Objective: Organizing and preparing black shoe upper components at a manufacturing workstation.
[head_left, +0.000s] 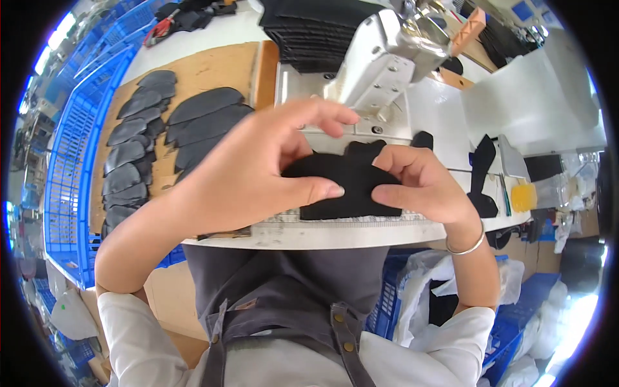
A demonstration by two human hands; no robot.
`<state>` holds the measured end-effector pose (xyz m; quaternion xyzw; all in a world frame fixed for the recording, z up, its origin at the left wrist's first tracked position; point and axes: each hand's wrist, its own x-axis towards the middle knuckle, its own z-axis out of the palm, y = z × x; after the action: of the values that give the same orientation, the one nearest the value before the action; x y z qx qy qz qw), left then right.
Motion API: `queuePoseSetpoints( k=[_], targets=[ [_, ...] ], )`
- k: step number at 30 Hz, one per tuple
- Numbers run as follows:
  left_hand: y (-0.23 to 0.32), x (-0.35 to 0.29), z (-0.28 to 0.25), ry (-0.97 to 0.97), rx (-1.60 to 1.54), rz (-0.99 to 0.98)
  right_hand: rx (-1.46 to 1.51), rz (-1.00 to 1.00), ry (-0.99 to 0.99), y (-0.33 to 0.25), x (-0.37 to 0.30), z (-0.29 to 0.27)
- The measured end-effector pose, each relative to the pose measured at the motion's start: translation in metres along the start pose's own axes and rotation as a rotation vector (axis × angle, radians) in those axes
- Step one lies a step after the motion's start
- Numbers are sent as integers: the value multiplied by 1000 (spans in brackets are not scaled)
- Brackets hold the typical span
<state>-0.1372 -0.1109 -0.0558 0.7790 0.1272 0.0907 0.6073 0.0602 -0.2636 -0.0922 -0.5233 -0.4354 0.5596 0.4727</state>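
Note:
A black, rounded-top fabric piece (348, 187) lies at the front edge of the white sewing table between my hands. My left hand (258, 158) has its thumb pressed on the left part of the piece, and the piece's edge passes between thumb and curled fingers. Its upper fingers stretch out above the cloth toward the sewing machine (380, 64). On the other side, my right hand (419, 184) pinches the piece's right end between thumb and bent fingers. Another small black piece (365, 149) sits just behind. The undersides of the fingers are hidden.
Left of me, overlapping black cut pieces (126, 158) cover a brown board (216, 64), beside a blue crate (74, 174). A black stack (309, 32) stands at the back. A long black strip (482, 168) and a yellow container (523, 197) are on the right.

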Motion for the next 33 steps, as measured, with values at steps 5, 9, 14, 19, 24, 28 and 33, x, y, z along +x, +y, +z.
queuePoseSetpoints(
  k=[5, 9, 14, 19, 24, 28, 33],
  targets=[
    [-39, 42, 29, -380, 256, -271, -131, 237, 169, 4, -23, -19],
    [-49, 44, 56, -173, 464, -99, -571, 93, 223, 25, -24, -29],
    [-54, 46, 64, -125, 592, -57, -697, 107, 261, 29, -26, -30],
    [-47, 50, 58, -186, 547, -159, -762, 124, 242, 26, -24, -27],
    [-53, 51, 56, -203, 576, -99, -808, -3, 260, 36, -24, -27],
    [-52, 51, 56, -205, 565, -126, -822, -41, 259, 35, -24, -26],
    [-54, 51, 56, -213, 580, -108, -845, -6, 248, 31, -23, -24]
  ],
)
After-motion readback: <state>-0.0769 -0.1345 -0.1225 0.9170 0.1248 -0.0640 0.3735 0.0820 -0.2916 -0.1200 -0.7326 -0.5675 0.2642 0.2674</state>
